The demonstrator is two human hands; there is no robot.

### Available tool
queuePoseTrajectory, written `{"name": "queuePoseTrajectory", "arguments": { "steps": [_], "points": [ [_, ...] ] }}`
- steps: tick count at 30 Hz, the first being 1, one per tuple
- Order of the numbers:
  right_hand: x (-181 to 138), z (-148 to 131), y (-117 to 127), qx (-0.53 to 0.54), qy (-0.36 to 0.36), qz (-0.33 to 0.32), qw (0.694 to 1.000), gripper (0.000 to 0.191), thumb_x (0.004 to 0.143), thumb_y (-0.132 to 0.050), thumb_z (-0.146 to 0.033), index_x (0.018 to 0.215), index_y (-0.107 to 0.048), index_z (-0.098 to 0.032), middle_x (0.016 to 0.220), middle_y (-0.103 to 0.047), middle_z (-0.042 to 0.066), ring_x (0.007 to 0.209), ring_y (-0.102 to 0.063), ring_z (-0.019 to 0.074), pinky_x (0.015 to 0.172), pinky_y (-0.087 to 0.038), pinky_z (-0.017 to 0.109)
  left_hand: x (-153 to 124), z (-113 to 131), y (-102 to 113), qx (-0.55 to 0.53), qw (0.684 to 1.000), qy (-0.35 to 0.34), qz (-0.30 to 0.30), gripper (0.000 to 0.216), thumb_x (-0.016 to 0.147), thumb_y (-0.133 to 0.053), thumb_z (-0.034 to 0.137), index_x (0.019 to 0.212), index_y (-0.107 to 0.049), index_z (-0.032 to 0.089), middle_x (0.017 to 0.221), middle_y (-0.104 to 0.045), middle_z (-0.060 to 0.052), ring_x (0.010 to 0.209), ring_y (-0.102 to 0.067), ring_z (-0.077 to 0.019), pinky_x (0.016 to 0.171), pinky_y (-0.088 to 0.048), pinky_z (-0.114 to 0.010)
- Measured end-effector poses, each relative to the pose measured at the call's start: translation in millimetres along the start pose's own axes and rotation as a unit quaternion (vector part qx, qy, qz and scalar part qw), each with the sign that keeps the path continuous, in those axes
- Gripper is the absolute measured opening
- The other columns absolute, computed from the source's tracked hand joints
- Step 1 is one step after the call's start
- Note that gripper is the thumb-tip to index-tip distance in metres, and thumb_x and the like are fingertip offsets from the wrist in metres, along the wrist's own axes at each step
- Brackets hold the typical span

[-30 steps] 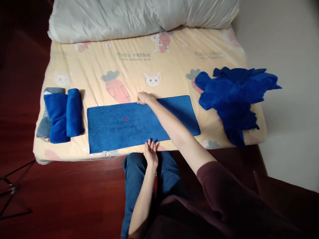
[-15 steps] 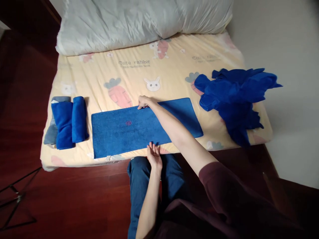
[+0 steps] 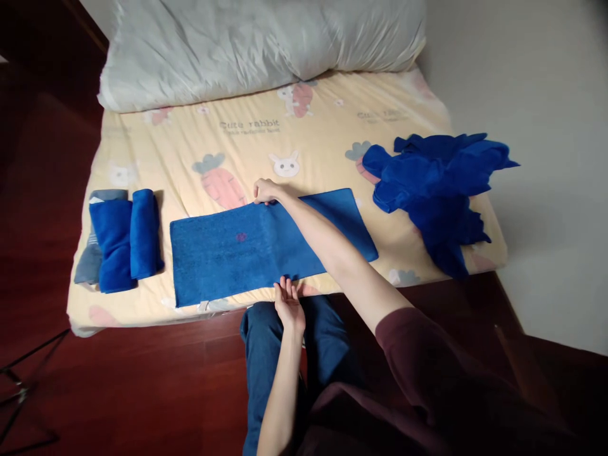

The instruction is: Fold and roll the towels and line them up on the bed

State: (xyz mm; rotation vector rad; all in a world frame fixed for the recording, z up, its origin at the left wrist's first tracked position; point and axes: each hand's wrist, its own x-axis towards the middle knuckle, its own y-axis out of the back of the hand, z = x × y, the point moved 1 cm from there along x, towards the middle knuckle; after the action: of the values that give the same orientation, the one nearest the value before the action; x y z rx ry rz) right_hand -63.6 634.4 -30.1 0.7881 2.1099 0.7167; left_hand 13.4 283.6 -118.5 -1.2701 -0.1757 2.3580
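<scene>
A blue towel (image 3: 218, 253) with a small reddish mark lies spread lengthwise along the front of the bed, a faint crease crossing its middle. My right hand (image 3: 266, 190) reaches over the towel, its fingers closed on the far edge left of the middle. At the near edge, almost opposite, my left hand (image 3: 289, 309) is palm up with its fingers extended, the tips touching the towel's border. To the left sit a rolled blue towel (image 3: 145, 234) and a folded blue one (image 3: 114, 244). A crumpled heap of blue cloths (image 3: 437, 183) lies on the right.
The bed (image 3: 237, 149) has a yellow rabbit-and-carrot sheet. A grey-white quilt (image 3: 256, 50) is piled along its back. Grey folded cloth (image 3: 88, 265) shows beside the folded towel. Black stand legs (image 3: 21, 392) are on the floor at left, and a wall (image 3: 536, 190) borders the right.
The view has shifted slightly, so the bed and its things appear a little further left. A crease now shows more clearly across the towel between my hands, which keep nearly the same places.
</scene>
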Motion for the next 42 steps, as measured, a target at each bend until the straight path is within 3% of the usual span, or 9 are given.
{"name": "queuePoseTrajectory", "arguments": {
  "steps": [8, 15, 19, 21, 24, 28, 32, 37, 42],
  "points": [
    [-0.4, 7.7, 3.8, 0.045, 0.009, 0.009, 0.999, 0.028, 0.08, -0.087, -0.021, 0.106, -0.077, -0.016, 0.075, -0.074, 0.004, 0.064, -0.065, 0.013, 0.068, -0.053, 0.023, -15.3, 11.9, -10.7, -0.035, 0.999, -0.018, 0.025, 0.019, 0.104, -0.057, 0.034, 0.107, -0.07, 0.021, 0.128, -0.071, -0.012, 0.114, -0.071, -0.0195, 0.087, -0.061, -0.029],
    [-43.8, -2.4, 56.4, 0.052, 0.064, 0.114, 0.99, 0.022, 0.081, -0.083, -0.024, 0.1, -0.076, -0.015, 0.095, -0.076, 0.003, 0.085, -0.068, 0.0134, 0.082, -0.05, 0.022, -44.1, 52.8, -14.2, 0.008, 0.993, -0.113, -0.044, 0.029, 0.092, -0.074, 0.046, 0.095, -0.072, 0.016, 0.101, -0.075, -0.009, 0.086, -0.071, -0.0154, 0.077, -0.054, -0.027],
    [-92.5, -9.9, 95.2, 0.124, 0.121, 0.17, 0.97, 0.026, 0.083, -0.081, -0.031, 0.099, -0.072, -0.012, 0.092, -0.075, 0.004, 0.082, -0.067, 0.0141, 0.082, -0.051, 0.024, -59.3, 105.1, -15.1, 0.055, 0.966, -0.238, -0.091, 0.043, 0.084, -0.078, 0.057, 0.077, -0.063, 0.018, 0.068, -0.056, 0.003, 0.064, -0.054, -0.0092, 0.063, -0.042, -0.023],
    [-121.1, -12.6, 112.3, 0.166, 0.143, 0.201, 0.955, 0.034, 0.081, -0.083, -0.04, 0.096, -0.069, -0.013, 0.088, -0.074, 0.004, 0.081, -0.067, 0.0151, 0.08, -0.052, 0.026, -69.7, 140.8, -18.2, 0.085, 0.942, -0.306, -0.107, 0.048, 0.084, -0.077, 0.061, 0.072, -0.058, 0.019, 0.065, -0.049, 0.004, 0.063, -0.049, -0.0094, 0.063, -0.04, -0.022],
    [-167.9, -16.4, 134.2, 0.225, 0.158, 0.275, 0.921, 0.041, 0.077, -0.085, -0.05, 0.09, -0.066, -0.016, 0.082, -0.072, 0.003, 0.081, -0.067, 0.0165, 0.081, -0.053, 0.028, -89.7, 199.8, -26.1, 0.136, 0.905, -0.374, -0.148, 0.049, 0.086, -0.072, 0.066, 0.077, -0.062, 0.019, 0.073, -0.056, 0.001, 0.072, -0.053, -0.0114, 0.068, -0.042, -0.022],
    [-238.9, -23.0, 153.8, 0.311, 0.187, 0.349, 0.864, 0.044, 0.071, -0.089, -0.051, 0.087, -0.064, -0.018, 0.081, -0.073, 0.003, 0.083, -0.068, 0.0179, 0.082, -0.056, 0.031, -119.1, 273.9, -42.6, 0.182, 0.871, -0.405, -0.212, 0.051, 0.082, -0.073, 0.07, 0.082, -0.063, 0.019, 0.082, -0.063, 0.0, 0.079, -0.059, -0.0134, 0.075, -0.045, -0.024],
    [-315.5, -26.6, 159.7, 0.347, 0.263, 0.309, 0.845, 0.055, 0.058, -0.097, -0.045, 0.095, -0.068, -0.018, 0.078, -0.072, 0.001, 0.077, -0.067, 0.0167, 0.078, -0.056, 0.031, -147.5, 329.9, -63.7, 0.221, 0.862, -0.396, -0.229, 0.048, 0.071, -0.083, 0.061, 0.08, -0.063, 0.018, 0.076, -0.062, 0.0, 0.074, -0.057, -0.0131, 0.071, -0.043, -0.024],
    [-390.6, -19.5, 159.3, 0.327, 0.262, 0.356, 0.835, 0.057, 0.05, -0.098, -0.049, 0.088, -0.07, -0.017, 0.07, -0.069, 0.0, 0.071, -0.064, 0.0168, 0.072, -0.054, 0.031, -188.4, 365.6, -80.2, 0.246, 0.854, -0.427, -0.171, 0.034, 0.067, -0.087, 0.041, 0.081, -0.068, 0.016, 0.068, -0.06, 0.001, 0.066, -0.053, -0.0114, 0.066, -0.04, -0.024],
    [-444.9, -1.4, 143.3, 0.369, 0.202, 0.371, 0.828, 0.064, 0.039, -0.1, -0.052, 0.081, -0.07, -0.016, 0.073, -0.072, 0.005, 0.068, -0.064, 0.0171, 0.063, -0.051, 0.03, -229.4, 362.6, -68.7, 0.26, 0.82, -0.484, -0.159, 0.04, 0.067, -0.087, 0.032, 0.097, -0.07, 0.013, 0.07, -0.065, 0.0, 0.069, -0.059, -0.0125, 0.068, -0.044, -0.025]
  ]
}}
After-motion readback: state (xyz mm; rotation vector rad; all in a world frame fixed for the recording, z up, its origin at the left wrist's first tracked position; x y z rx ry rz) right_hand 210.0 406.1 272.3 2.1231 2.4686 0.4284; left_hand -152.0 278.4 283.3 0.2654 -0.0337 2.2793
